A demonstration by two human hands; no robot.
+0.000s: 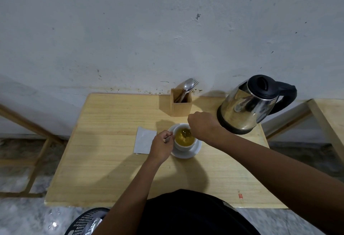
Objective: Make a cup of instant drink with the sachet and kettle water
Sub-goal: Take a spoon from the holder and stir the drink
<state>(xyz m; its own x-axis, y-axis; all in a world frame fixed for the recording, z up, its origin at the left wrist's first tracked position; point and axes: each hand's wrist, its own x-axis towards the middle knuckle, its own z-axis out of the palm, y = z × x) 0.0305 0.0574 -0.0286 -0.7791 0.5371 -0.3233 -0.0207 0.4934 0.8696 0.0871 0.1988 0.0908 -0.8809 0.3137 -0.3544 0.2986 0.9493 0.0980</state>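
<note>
Broadly, setting: a person stands over a small wooden table (115, 175) that fills the middle and lower frame, against a stained pale wall.
Kettle: a steel kettle (249, 106) with a black lid and handle stands upright at right of centre, just beside the stirring arm. Risk: a wide swing of that forearm could knock it, and any hot water left inside would spill towards the person.
Holder: a wooden cutlery box (181, 105) with a spoon and fork sits above centre, near the wall, out of harm's way.
Sachet: a pale sachet (144, 141) lies flat at left of centre, just beside the left hand. Whether it is emptied I cannot tell.
Cup and saucer: a white cup (184, 142) stands on a white saucer (188, 153) at centre, holding yellowish liquid close to the rim. Risk: brisk stirring would slop it over.
Right hand: the right hand (202, 125) is closed in a fist over the cup, seemingly gripping a spoon (186, 132) that dips into the drink.
Left hand: the left hand (162, 145) is pinched at the cup's left side, probably on its handle, though the contact is hidden. Risk: a loose hold lets the cup skate on the saucer.
</note>
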